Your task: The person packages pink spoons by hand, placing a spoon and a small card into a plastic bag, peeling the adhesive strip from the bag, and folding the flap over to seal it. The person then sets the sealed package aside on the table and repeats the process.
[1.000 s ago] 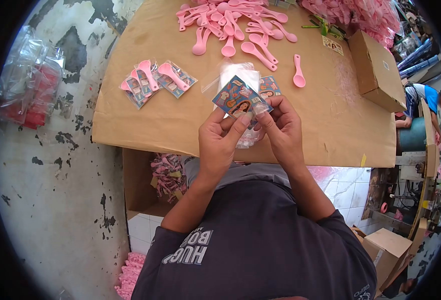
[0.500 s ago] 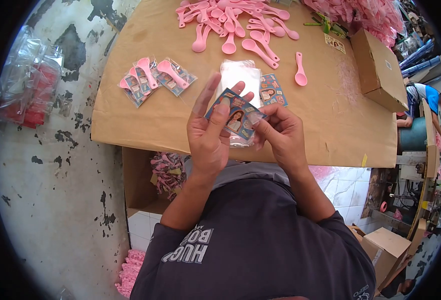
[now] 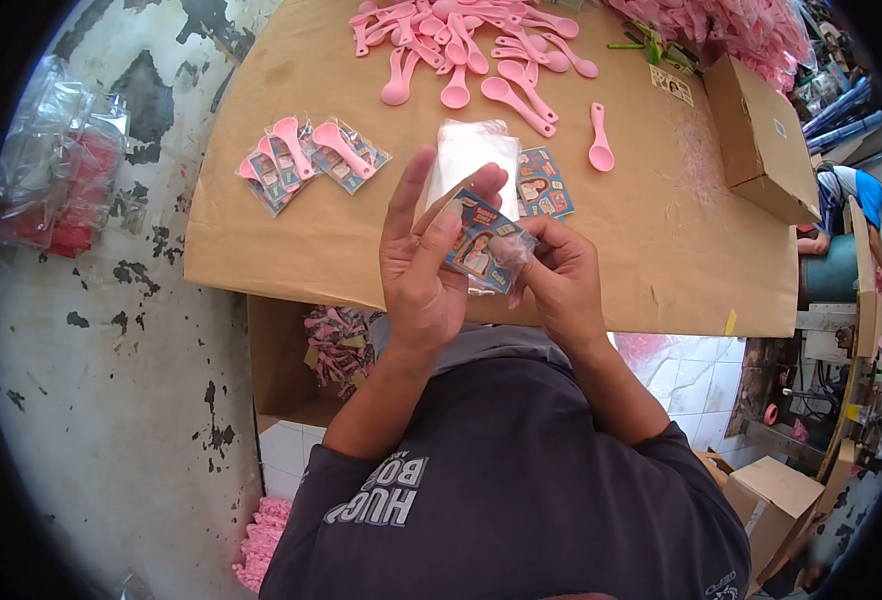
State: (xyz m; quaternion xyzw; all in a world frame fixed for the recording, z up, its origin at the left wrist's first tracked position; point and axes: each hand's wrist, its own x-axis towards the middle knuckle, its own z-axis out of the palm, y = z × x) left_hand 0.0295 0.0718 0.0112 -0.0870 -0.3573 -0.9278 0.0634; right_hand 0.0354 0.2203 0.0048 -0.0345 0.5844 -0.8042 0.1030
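Note:
Between my hands is a blue printed card (image 3: 478,250) with a photo and lettering. My left hand (image 3: 421,285) grips its left end, thumb on the face and a finger behind, while other fingers stretch upward. My right hand (image 3: 568,290) pinches clear plastic, a small bag (image 3: 513,247), over the card's right end. Just beyond lies a stack of clear bags (image 3: 476,155), partly hidden by my left fingers. More blue cards (image 3: 544,185) rest to its right. On the left sit several packed bags with pink spoons (image 3: 341,150) and cards in them.
A heap of pink spoons (image 3: 451,45) covers the far side of the brown paper-covered table (image 3: 291,240). One spoon (image 3: 601,140) lies apart on the right. A cardboard box (image 3: 756,145) stands at the right edge, near green-handled scissors (image 3: 651,45). Another person (image 3: 851,200) is beyond the table.
The card has turned more upright and slid slightly right and down. Clear plastic now covers more of its right end, with my right fingers curled closer around it.

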